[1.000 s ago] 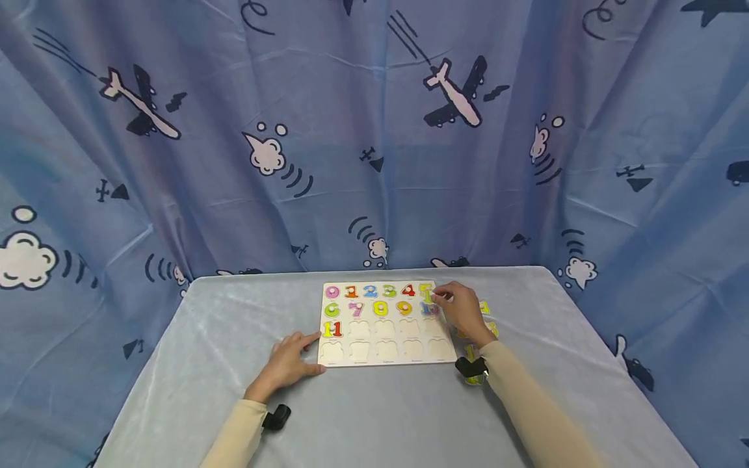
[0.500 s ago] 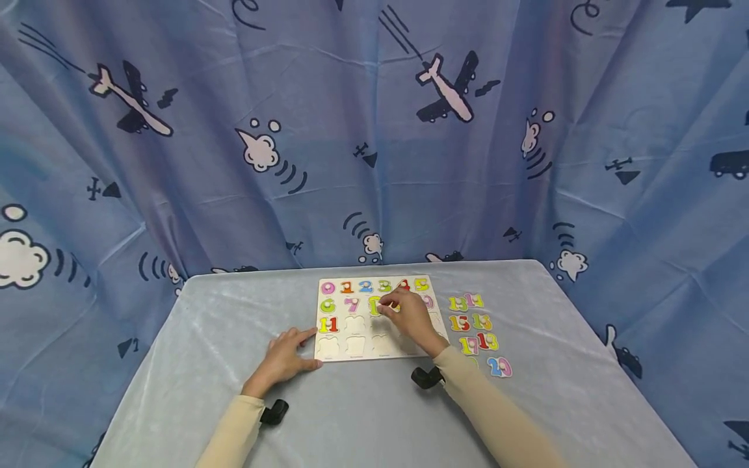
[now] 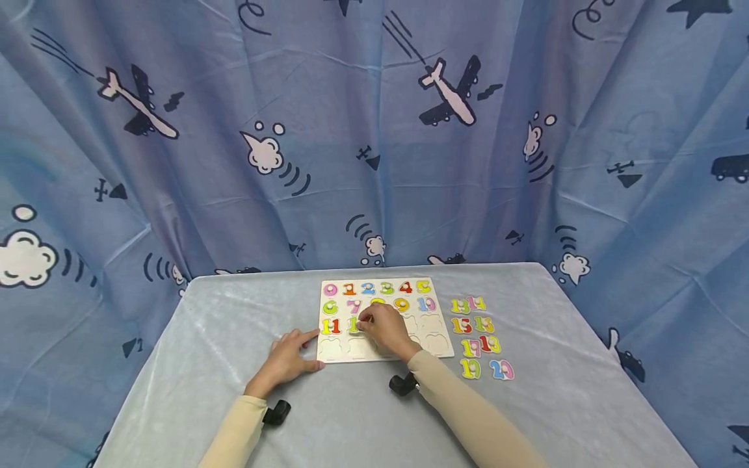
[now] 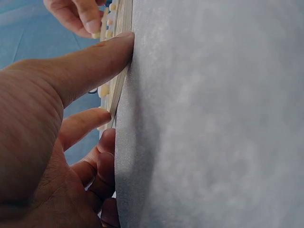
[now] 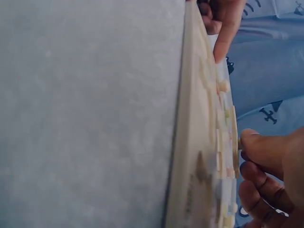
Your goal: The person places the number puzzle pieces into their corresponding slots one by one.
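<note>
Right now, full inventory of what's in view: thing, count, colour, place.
Wooden number puzzle board: 1, pale wood, table centre; digits 0 to 11 seated in its upper rows, lower slots bare.
Yellow-green number piece: 1, in the slot right of 11, pinched by the right hand.
Loose two-digit number pieces: 8, mixed yellow, red, green, pink and blue, on the cloth right of the board.
Grey-blue table cloth: 1, covers the table.
Blue aeroplane-print curtain: 1, behind and beside the table.
Black wrist cameras: 2, one at each wrist.
Left hand: on the cloth, fingertips against the board's left edge.
Right hand: over the board's third row.
</note>
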A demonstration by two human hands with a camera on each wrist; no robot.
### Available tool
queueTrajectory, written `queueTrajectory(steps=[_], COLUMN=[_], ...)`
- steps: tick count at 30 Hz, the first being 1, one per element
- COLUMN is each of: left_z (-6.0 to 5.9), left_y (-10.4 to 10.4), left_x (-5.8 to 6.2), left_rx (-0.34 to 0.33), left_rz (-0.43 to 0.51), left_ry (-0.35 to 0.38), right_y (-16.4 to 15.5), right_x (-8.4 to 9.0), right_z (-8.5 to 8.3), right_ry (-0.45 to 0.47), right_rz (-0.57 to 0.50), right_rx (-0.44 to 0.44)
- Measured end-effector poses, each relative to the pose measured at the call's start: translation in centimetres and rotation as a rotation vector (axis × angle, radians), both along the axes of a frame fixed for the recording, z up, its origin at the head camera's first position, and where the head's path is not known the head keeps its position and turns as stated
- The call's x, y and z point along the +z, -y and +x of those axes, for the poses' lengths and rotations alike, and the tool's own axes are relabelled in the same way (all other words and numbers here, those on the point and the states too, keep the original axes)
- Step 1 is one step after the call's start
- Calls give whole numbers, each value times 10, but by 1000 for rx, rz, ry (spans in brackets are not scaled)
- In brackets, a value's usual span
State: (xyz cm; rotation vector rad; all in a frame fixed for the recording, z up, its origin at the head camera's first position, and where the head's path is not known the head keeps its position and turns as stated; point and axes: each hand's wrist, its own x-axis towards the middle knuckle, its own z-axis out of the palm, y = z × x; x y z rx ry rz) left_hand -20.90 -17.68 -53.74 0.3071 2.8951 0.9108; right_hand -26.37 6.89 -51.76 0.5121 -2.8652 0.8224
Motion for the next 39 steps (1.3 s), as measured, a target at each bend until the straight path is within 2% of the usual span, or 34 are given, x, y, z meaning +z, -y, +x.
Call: queueTrajectory(steps=[6, 16, 21, 24, 29, 35, 39], left_z=[0, 0, 0, 0, 0, 0, 0], left_y=[0, 1, 1, 0, 0, 1, 2], left_x=[1, 1, 2, 2, 1, 0, 0], left_rx=[-3, -7, -2, -2, -2, -9, -5], left_rz=[-6, 3, 6, 5, 4, 11, 14], left_ry=[10, 12, 12, 15, 20, 14, 11], right_y=[4, 9, 4, -6, -33, -81, -113], right_x=[-7, -7, -6, -1, 12, 25, 28], right_z=[-3, -6, -6, -3, -2, -5, -10], right_ry=[37, 17, 0, -22, -79, -148, -174], right_rz=[16, 71, 39, -12, -81, -155, -163], right_rx=[-23, -9, 20, 23, -23, -78, -126])
